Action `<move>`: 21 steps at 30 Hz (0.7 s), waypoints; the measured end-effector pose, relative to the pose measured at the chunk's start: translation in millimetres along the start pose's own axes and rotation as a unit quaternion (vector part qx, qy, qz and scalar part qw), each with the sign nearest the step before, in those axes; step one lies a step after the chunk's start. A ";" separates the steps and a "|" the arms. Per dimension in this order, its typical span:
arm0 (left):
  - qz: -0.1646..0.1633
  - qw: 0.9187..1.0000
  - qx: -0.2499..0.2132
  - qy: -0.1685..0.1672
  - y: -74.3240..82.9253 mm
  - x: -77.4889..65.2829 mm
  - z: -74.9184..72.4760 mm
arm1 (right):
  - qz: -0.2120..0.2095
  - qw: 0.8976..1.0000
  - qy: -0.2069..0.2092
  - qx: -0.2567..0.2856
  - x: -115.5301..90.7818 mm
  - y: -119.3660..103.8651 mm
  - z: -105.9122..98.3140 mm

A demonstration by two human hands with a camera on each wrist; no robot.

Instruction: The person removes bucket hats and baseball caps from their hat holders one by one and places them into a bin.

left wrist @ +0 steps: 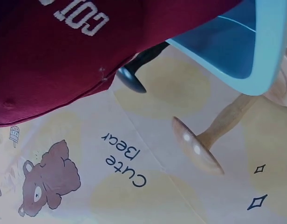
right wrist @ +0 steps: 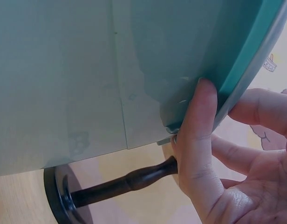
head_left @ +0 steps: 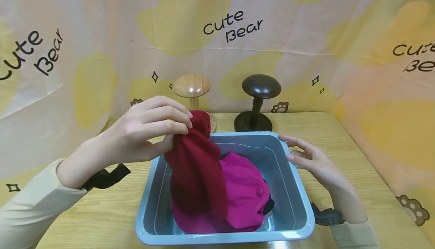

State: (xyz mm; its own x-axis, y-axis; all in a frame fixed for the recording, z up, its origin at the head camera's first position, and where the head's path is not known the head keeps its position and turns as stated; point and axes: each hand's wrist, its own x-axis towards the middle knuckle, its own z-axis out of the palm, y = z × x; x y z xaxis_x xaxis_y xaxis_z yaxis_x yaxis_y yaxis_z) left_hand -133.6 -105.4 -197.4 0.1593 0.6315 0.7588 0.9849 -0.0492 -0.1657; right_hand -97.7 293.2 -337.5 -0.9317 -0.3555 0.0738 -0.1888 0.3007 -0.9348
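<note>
My left hand [head_left: 153,128] pinches a dark red cap [head_left: 197,166] between thumb and fingers. The cap hangs down into a light blue plastic bin [head_left: 217,237]. In the left wrist view, white embroidered letters show on the red cap [left wrist: 64,60]; the left hand is out of sight there. A magenta cap [head_left: 244,192] lies in the bin, partly covered by the red one. At the bin's right rim is my right hand [head_left: 314,160]. Seen from the right wrist, that hand [right wrist: 241,177] grips the rim, thumb against the bin's outer wall [right wrist: 87,84].
Behind the bin stand two mushroom-shaped hat stands, one of pale wood [head_left: 192,85] and one dark [head_left: 261,86]. Everything rests on a wood-grain table [head_left: 343,158]. A printed cloth [head_left: 289,22] hangs around the back and sides. Something black shows beside the magenta cap.
</note>
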 end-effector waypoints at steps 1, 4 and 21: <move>0.001 1.000 0.002 0.000 0.3 -1.3 -0.3 | 0.000 1.000 0.001 -0.001 0.2 0.4 0.1; 0.004 1.000 0.004 -0.002 1.0 -4.7 -1.8 | 0.000 1.000 0.003 -0.003 1.0 1.3 0.5; 0.002 0.995 -0.020 -0.102 0.5 -13.4 11.1 | -0.002 1.000 0.009 -0.012 1.7 -0.6 0.4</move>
State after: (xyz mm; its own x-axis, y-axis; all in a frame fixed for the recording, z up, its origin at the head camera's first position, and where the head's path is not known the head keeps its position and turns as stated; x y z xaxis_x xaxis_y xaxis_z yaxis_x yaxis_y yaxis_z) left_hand -136.0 -105.3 -214.6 0.1508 0.7749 0.6139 0.9868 -0.0807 -0.1405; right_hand -99.0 292.0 -337.0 -0.9362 -0.3415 0.0828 -0.1992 0.3217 -0.9257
